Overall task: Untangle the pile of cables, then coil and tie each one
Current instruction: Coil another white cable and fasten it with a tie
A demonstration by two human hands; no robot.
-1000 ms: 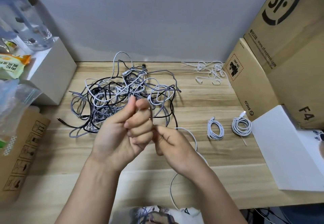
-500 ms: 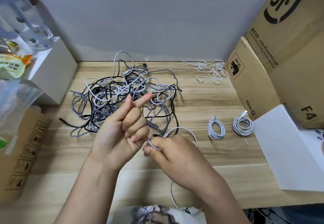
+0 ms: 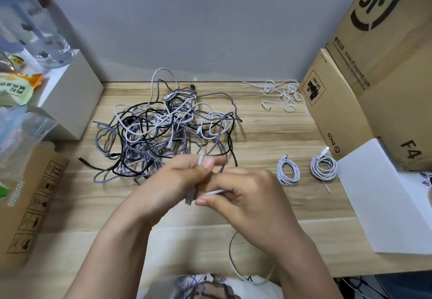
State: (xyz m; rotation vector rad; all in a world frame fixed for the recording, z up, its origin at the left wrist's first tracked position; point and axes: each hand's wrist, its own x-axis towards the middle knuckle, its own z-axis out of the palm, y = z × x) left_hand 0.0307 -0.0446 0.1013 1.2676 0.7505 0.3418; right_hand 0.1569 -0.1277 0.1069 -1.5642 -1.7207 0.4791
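A tangled pile of grey, white and black cables [image 3: 163, 130] lies on the wooden table [image 3: 268, 139]. In front of it my left hand [image 3: 168, 186] grips one end of a white cable [image 3: 214, 192], its plug end showing above my fingers. My right hand [image 3: 247, 195] pinches the same cable just beside the left. The cable's slack [image 3: 233, 259] loops down off the table's front edge. Two coiled white cables [image 3: 288, 170] [image 3: 323, 166] lie to the right of my hands. Both hands are blurred.
A heap of white ties [image 3: 280, 95] lies at the back right. Cardboard boxes [image 3: 374, 76] and a white box [image 3: 385, 200] stand on the right. A white box [image 3: 70, 97], a plastic bag [image 3: 18, 135] and a brown carton [image 3: 25, 205] crowd the left.
Both hands dropped lower and nearer to me. My left hand rolled over and closed round the white cable, and my right hand drew the cable across; the loop beyond the right hand has gone.
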